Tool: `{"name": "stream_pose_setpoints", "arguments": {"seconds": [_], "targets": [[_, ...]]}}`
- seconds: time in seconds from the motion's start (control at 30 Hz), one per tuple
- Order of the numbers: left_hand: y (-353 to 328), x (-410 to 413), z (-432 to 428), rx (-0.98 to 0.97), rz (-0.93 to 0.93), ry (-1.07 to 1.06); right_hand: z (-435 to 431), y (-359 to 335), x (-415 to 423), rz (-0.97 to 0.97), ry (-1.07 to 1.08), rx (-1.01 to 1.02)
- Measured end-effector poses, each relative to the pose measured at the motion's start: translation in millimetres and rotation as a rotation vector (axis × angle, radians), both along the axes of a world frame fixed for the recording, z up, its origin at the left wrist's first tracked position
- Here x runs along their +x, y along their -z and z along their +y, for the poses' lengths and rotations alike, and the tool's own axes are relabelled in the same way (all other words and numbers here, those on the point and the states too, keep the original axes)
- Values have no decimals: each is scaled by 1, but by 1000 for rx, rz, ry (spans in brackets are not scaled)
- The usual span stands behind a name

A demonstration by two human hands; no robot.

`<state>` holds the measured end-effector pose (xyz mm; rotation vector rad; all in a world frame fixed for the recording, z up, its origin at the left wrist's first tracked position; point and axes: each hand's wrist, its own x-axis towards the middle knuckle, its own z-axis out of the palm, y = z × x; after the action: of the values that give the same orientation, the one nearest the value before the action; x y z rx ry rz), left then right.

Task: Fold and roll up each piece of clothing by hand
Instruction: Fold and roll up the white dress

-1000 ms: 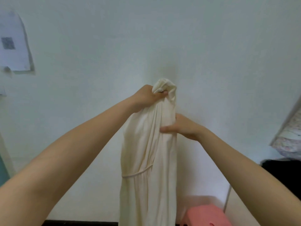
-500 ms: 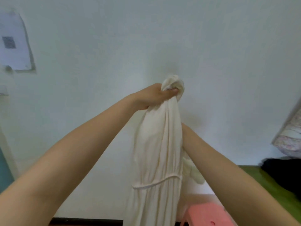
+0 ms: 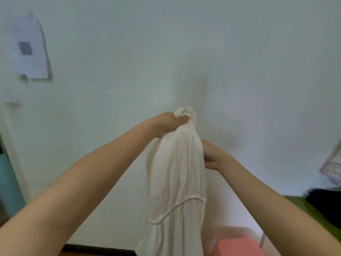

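Cream dress (image 3: 175, 182) is held up in the air in front of a white wall (image 3: 239, 61), hanging straight down from frame centre towards 6 o'clock. Its lower part is cut off by the bottom edge. The top end is bunched into a knot-like wad. A thin cord seam is seen across the dress below mid-height, tilted up towards the right.

Left hand (image 3: 169, 123): clenched on the bunched top of the dress, with the wad sticking out above the fist at 12 o'clock of it.

Right hand (image 3: 210, 156): set against the right edge of the dress, at 4 o'clock of the left hand. The fingers are hidden behind the cloth, so a grip cannot be told apart from plain contact.

Both forearms are bare and reach in from 7 and 5 o'clock.

Surroundings:
- Paper sheet (image 3: 29, 47) with a small dark square print is stuck on the wall at 10 o'clock.
- Pink stool (image 3: 239, 246) is seen at 5 o'clock, partly hidden by the dress and the right forearm.
- Green surface (image 3: 299, 204) is seen at 4 o'clock, with a black cloth (image 3: 324, 200) lying on it.
- Patterned fabric (image 3: 332, 169) is cut off by the right edge at 3 o'clock.
- Dark baseboard (image 3: 99, 248) runs along the wall foot at 7 o'clock.
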<state>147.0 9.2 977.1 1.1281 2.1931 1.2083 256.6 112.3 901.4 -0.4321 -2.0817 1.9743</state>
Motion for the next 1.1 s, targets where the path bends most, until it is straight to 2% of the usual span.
{"name": "stream_pose_setpoints", "arguments": {"seconds": [0.07,0.13,0.17,0.23,0.27,0.3,0.4,0.5,0.63,0.73,0.8,0.83,0.9,0.93,1.0,1.07,1.1], "targets": [[0,-4,0,-20,-78,-62,4,1,3,180,187,219],[2,-8,2,-36,-158,-80,0,2,12,399,232,473],[4,-9,4,-48,-202,-64,-4,2,15,443,194,677],[7,-5,8,-86,-294,3,-3,10,13,412,132,1190],[10,-3,11,-111,-329,43,1,15,8,416,131,1370],[15,-3,14,-130,-345,77,2,18,5,426,149,1446],[24,5,21,-11,-344,100,4,17,-2,468,257,1498],[36,2,22,114,-311,76,5,8,-3,472,259,1579],[37,-8,15,0,-696,163,6,5,-3,446,204,1673],[35,-10,12,-139,-621,185,1,4,-3,355,163,1660],[31,-5,8,-175,-406,115,-1,5,-4,260,148,1637],[30,-3,7,-160,-237,37,-1,3,-4,200,170,1575],[34,0,6,30,195,-131,3,1,-6,71,250,1364],[39,3,4,156,353,-139,9,0,-8,24,266,1240],[58,12,-5,331,675,-33,18,-1,-10,0,210,945],[87,12,-9,317,1198,28,21,-6,-9,-35,184,515],[103,11,-11,267,1395,37,23,-8,-8,-72,180,288]]}}
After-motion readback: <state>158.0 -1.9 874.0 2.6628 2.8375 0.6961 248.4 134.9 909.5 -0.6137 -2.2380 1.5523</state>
